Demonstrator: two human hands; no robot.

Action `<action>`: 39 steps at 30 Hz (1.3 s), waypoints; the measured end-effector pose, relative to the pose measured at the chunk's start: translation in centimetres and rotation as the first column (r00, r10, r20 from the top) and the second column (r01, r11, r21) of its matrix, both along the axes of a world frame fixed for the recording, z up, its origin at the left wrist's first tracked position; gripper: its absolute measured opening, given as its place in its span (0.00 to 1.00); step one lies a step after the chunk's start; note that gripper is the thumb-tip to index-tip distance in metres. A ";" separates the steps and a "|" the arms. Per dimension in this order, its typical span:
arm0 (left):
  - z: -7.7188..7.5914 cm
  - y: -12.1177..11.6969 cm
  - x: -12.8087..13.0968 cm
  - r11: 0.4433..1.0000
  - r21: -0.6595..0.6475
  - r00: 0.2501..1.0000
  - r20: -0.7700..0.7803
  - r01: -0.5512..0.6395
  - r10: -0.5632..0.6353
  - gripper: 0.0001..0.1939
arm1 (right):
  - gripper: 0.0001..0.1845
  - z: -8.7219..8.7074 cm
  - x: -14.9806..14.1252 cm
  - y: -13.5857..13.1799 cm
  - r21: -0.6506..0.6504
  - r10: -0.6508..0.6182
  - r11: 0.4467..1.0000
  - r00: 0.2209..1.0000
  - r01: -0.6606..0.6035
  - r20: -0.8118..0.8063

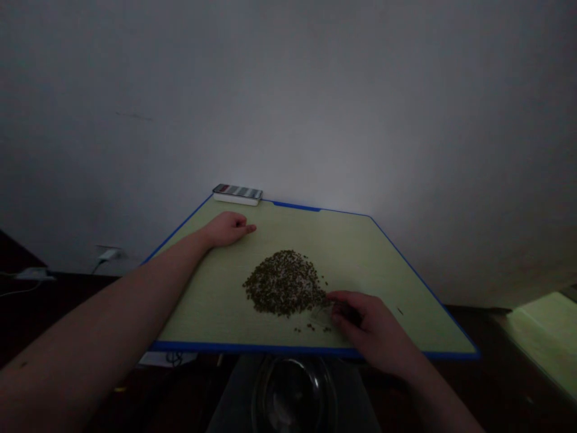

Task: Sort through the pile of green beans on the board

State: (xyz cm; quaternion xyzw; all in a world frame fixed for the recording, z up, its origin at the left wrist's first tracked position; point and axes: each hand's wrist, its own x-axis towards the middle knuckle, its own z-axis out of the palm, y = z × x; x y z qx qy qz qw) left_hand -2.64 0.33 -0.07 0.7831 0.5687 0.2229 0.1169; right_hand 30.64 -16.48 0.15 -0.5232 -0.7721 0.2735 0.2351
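Observation:
A heap of small brown and pale grains or beans lies on the pale, blue-edged tabletop. My left hand rests on the table behind and left of the heap, its fingers curled in and the thumb side facing right. Nothing shows in it. At the heap's right edge is my right hand, fingers bent and closed around a clear, see-through object. Its kind is hard to make out in the dim light. A few loose grains lie in front of that hand.
A white box-like object with a striped dark top sits at the table's far left corner. Below the near edge, a round clear bowl rests at my lap. A wall stands behind the table. Plugs and cables are at left.

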 end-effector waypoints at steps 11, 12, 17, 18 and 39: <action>-0.3 0.3 -0.2 1.000 0.007 1.000 0.000 0.005 -0.005 0.23 | 0.16 0.8 -0.8 0.3 0.030 0.118 0.992 0.992 -0.119 0.031; -0.3 0.3 -0.2 1.000 0.003 1.000 0.000 0.006 -0.006 0.23 | 0.16 0.9 -0.9 0.4 0.037 0.128 0.991 0.991 -0.129 0.034; -0.3 0.4 -0.2 1.000 -0.003 1.000 0.002 0.001 -0.001 0.23 | 0.15 0.9 -1.4 0.6 0.077 0.160 0.983 0.985 -0.165 0.065; -0.3 0.4 -0.2 1.000 0.000 1.000 0.002 0.000 0.000 0.23 | 0.16 0.9 -1.5 0.6 0.084 0.159 0.983 0.985 -0.165 0.069; -0.1 0.2 0.0 1.000 0.011 1.000 -0.016 -0.007 0.007 0.23 | 0.16 -0.3 4.3 -2.5 -0.038 -0.148 0.988 0.988 0.150 0.049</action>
